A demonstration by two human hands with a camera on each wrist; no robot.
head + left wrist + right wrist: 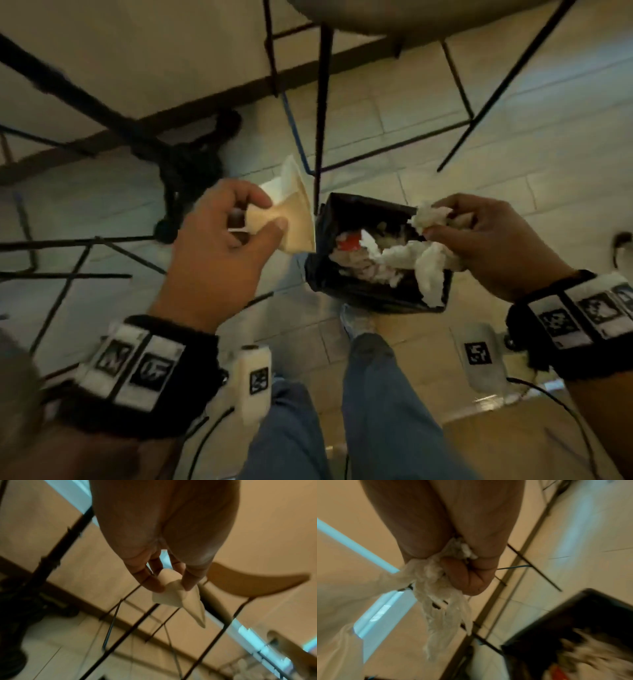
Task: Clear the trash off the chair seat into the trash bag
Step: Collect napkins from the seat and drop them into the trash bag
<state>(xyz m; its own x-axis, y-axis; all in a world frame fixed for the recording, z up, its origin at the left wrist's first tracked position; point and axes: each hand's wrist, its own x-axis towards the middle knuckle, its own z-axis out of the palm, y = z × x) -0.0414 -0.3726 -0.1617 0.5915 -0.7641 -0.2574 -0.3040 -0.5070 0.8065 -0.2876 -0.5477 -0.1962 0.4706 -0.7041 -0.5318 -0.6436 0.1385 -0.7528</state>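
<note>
Trash is in both hands above the tiled floor, and the coming drop turns on how each hand lies from the trash bag. Farthest left, the left hand pinches a flattened tan paper wrapper between thumb and fingers; the wrapper's long axis points toward the bag, its far edge just beside the bag's left rim but not yet over the opening. The black bag stands open on the floor between the two hands, already holding white and red scraps. To the right, the right hand is curled tight around a crumpled white tissue, which hangs down over the right side of the opening. By my judgement the right hand is nearer: it could simply let go, while the left hand would need to shift rightward first.
</note>
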